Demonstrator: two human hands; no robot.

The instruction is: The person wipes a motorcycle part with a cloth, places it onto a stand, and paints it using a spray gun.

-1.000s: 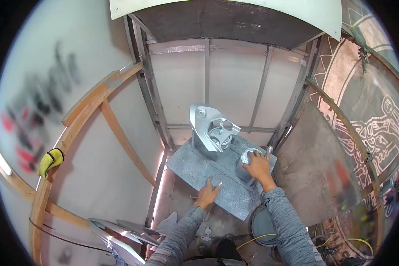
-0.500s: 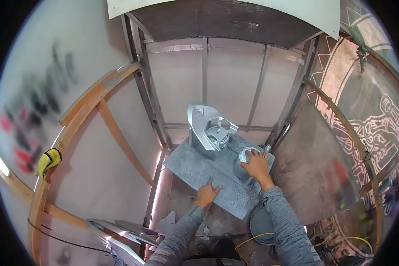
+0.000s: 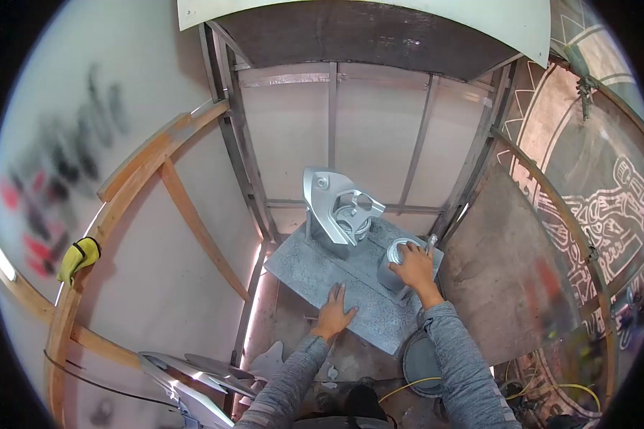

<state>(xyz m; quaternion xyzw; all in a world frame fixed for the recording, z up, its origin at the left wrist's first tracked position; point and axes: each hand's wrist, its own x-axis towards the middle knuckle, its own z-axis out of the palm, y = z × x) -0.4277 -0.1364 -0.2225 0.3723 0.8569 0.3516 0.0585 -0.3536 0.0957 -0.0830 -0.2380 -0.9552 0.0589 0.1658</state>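
Observation:
A speckled grey board lies tilted at the middle. My left hand rests at its near left edge, fingers spread, holding nothing. Over the rim of a grey can at the board's right side, my right hand has its fingers bent down on the open top. A small metal fitting stands just right of those fingers. Behind the can, a silver moulded part with cut-out openings stands upright on the board, with a round can partly visible behind it.
A round bucket sits below the board at right, near a yellow hose. Silver panels lean at lower left. A yellow glove hangs on a wooden frame. Panelled walls surround the board.
My left hand's fingers have shifted a little and a small pale object at its fingertips is no longer visible. My right hand stays on the can.

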